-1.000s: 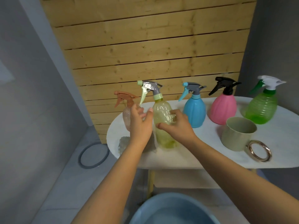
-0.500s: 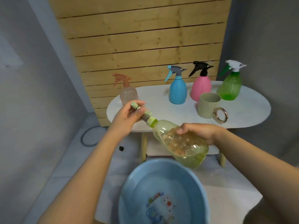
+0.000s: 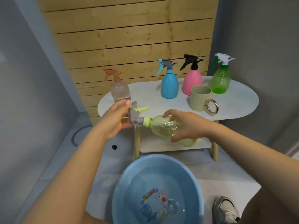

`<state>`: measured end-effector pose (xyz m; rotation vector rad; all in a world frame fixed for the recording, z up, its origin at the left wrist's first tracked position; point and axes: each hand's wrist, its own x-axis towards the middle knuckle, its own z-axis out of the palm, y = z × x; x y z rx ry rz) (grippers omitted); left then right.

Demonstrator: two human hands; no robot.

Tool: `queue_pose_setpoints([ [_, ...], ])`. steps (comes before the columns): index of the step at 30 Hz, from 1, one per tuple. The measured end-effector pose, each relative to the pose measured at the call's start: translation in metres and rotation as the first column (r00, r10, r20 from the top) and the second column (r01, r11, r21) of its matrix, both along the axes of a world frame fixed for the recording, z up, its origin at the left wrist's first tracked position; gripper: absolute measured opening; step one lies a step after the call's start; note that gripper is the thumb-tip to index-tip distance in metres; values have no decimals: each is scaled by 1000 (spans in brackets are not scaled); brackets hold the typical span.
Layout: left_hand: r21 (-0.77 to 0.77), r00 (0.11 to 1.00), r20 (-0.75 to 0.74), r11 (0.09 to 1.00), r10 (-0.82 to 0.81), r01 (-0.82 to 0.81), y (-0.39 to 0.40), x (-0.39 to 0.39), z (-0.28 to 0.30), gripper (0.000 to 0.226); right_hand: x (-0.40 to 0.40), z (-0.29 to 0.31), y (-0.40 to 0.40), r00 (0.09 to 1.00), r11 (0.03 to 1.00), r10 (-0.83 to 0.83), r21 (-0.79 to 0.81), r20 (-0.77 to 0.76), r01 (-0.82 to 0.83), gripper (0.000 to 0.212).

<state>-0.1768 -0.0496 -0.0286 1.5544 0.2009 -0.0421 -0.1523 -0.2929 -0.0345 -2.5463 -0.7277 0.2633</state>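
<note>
A pale yellow spray bottle [image 3: 163, 127] lies on its side in the air, in front of the white oval table [image 3: 239, 104] and above the floor. My right hand [image 3: 186, 125] grips its clear body from above. My left hand [image 3: 116, 117] holds its grey trigger head [image 3: 135, 117], whose light green lever [image 3: 29, 109] points right. A blue basin [image 3: 129, 183] holding a little water stands on the floor below.
On the table stand a clear bottle with a brown head [image 3: 119, 91], a blue bottle [image 3: 169, 84], a pink bottle [image 3: 192, 80], a green bottle [image 3: 220, 78] and a beige mug [image 3: 200, 97] with a gold ring handle. A shoe [image 3: 226, 209] sits at the lower right.
I lifted the yellow bottle off the table, tipped it onto its side and brought it toward me over the basin. My left hand moved onto its trigger head.
</note>
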Motion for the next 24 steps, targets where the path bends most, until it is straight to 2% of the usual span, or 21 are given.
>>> queue_pose_setpoints([
  [1, -56, 994, 60, 994, -86, 90, -2, -4, 1, 43, 4, 1, -7, 998, 1000, -20, 9, -54, 21, 76],
  [2, -27, 978, 102, 982, -181, 185, -2, -4, -1, 52, 8, 2, -14, 995, 1000, -25, 2, -100, 25, 74],
  [3, 67, 952, 120, 959, -282, 276, -4, -5, -3, 62, 12, 3, -21, 990, 1000, -16, -14, -142, 15, 71],
  [5, 390, 910, 95, 856, -404, 339, -11, 0, -12, 71, 23, 4, -31, 972, 999, 18, -28, -235, -25, 68],
  [7, 680, 920, 140, 711, -367, 180, -17, 4, -20, 58, 27, 4, -35, 949, 997, 48, -36, -312, -62, 68],
  [9, 761, 922, 246, 649, -299, 7, -24, 8, -24, 31, 28, 2, -36, 948, 996, 70, -31, -311, -84, 67],
  [11, 771, 946, 216, 637, -243, -13, -26, 8, -23, 8, 28, -3, -36, 970, 996, 72, -43, -230, -84, 69],
  [14, 684, 980, 50, 722, -193, 107, -24, 9, -26, 32, 29, -10, -34, 994, 995, 53, -76, -96, -60, 79],
  [17, 626, 993, -48, 771, -112, 118, -24, 14, -27, 51, 29, -14, -30, 1000, 994, 28, -110, 3, -27, 81],
  [20, 522, 991, -133, 851, 14, 58, -27, 19, -23, 51, 26, -14, -26, 991, 992, 20, -124, 130, -4, 80],
  [24, 372, 966, -256, 926, 43, 58, -27, 20, -19, 37, 22, -16, -21, 934, 975, 41, -219, 356, 40, 79],
])
